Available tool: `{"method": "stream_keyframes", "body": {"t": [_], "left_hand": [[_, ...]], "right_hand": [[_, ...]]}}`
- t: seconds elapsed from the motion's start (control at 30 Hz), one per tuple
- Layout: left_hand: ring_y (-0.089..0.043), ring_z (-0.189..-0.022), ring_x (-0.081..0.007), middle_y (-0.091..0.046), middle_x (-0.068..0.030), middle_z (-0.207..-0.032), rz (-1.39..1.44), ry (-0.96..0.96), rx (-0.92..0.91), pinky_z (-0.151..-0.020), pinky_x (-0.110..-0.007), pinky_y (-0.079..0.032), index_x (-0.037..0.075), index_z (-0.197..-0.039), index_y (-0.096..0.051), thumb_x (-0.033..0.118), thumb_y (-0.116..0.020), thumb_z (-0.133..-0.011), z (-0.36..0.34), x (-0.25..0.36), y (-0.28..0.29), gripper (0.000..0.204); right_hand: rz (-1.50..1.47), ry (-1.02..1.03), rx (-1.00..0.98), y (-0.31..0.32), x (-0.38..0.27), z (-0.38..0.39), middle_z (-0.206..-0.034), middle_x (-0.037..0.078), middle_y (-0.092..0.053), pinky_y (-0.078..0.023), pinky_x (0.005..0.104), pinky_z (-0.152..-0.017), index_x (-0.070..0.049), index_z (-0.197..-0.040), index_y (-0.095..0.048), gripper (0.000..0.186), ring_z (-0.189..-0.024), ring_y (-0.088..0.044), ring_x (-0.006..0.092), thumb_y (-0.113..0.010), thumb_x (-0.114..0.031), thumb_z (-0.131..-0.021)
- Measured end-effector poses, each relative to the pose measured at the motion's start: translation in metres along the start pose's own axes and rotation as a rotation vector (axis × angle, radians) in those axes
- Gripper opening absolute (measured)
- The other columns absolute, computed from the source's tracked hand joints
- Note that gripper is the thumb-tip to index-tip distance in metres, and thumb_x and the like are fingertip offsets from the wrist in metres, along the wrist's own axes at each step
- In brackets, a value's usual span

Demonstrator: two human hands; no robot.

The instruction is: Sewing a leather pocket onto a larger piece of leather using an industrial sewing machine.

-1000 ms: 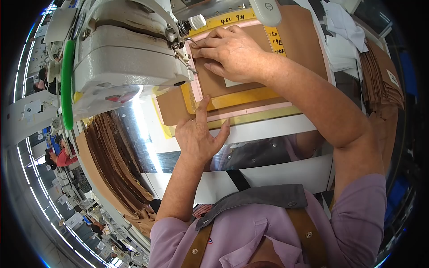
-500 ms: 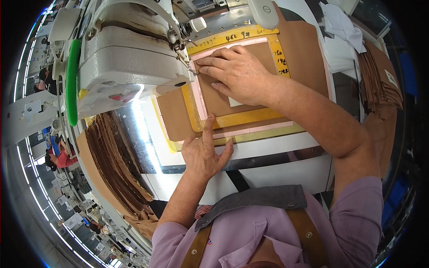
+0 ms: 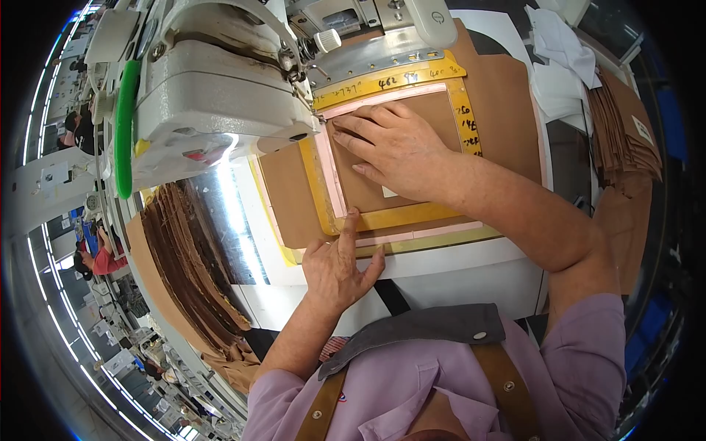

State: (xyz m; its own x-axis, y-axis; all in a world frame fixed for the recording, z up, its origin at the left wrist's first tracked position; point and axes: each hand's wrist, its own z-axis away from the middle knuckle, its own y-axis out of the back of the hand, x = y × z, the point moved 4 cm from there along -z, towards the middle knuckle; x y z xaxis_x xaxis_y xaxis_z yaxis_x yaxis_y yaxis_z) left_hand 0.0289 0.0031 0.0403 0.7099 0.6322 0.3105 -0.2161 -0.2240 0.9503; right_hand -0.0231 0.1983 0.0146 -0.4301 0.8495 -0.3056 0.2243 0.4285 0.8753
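A yellow template frame [image 3: 404, 217] with handwritten marks lies over a large brown fabric piece [image 3: 504, 110]. Pink strips [image 3: 332, 173] line the frame's inner edge. My right hand [image 3: 404, 151] rests flat on the brown panel inside the frame, fingers stretched toward the sewing machine head [image 3: 220, 95]. A corner of a pale patch [image 3: 388, 192] shows beside it. At the frame's near left corner, my left hand [image 3: 334, 272] presses with its index fingertip; its thumb is spread out and its other fingers are partly hidden.
Brown fabric pieces are stacked at left [image 3: 187, 257], and another brown stack [image 3: 625, 132] hangs at right near crumpled white cloth [image 3: 559, 59]. A green bar [image 3: 125, 128] runs along the machine. A metal clamp plate [image 3: 382, 59] borders the frame's far side. Other people sit far left.
The yellow frame, the brown fabric and the metal clamp plate have shifted toward me. Both my hands have stayed on the work, the right one moving nearer to me with it.
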Motion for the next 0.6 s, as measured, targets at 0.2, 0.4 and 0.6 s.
{"method": "stream_keyframes", "body": {"t": [0.2, 0.4, 0.6], "left_hand": [[-0.065, -0.11, -0.0328, -0.064, -0.0165, -0.126, -0.039, -0.036, -0.016, -0.089, -0.043, -0.049, 0.003, -0.122, -0.063, 0.024, -0.08, -0.079, -0.053, -0.009, 0.011, 0.05], [-0.059, -0.121, -0.036, -0.059, -0.019, -0.132, 0.012, -0.134, 0.212, -0.109, -0.048, -0.044, -0.001, -0.124, -0.061, 0.031, -0.076, -0.082, -0.094, -0.026, 0.002, 0.055], [-0.058, -0.126, -0.0359, -0.057, -0.0207, -0.14, -0.102, -0.174, 0.157, -0.109, -0.049, -0.042, 0.002, -0.134, -0.062, 0.032, -0.077, -0.081, -0.094, -0.034, -0.001, 0.063]], "right_hand": [[0.054, 0.009, -0.007, -0.002, -0.003, 0.001, -0.143, 0.008, -0.059, -0.038, 0.0402, -0.115, -0.007, -0.134, -0.063, 0.052, -0.132, -0.052, 0.0242, -0.073, -0.03, -0.088], [0.113, -0.133, -0.064, 0.03, -0.003, 0.02, -0.134, 0.011, -0.061, -0.04, 0.04, -0.113, -0.001, -0.131, -0.062, 0.057, -0.13, -0.054, 0.0273, -0.075, -0.034, -0.085], [0.269, -0.261, -0.024, 0.046, 0.017, 0.047, -0.132, 0.012, -0.061, -0.043, 0.0418, -0.11, -0.002, -0.13, -0.065, 0.06, -0.13, -0.054, 0.0299, -0.077, -0.039, -0.084]]}}
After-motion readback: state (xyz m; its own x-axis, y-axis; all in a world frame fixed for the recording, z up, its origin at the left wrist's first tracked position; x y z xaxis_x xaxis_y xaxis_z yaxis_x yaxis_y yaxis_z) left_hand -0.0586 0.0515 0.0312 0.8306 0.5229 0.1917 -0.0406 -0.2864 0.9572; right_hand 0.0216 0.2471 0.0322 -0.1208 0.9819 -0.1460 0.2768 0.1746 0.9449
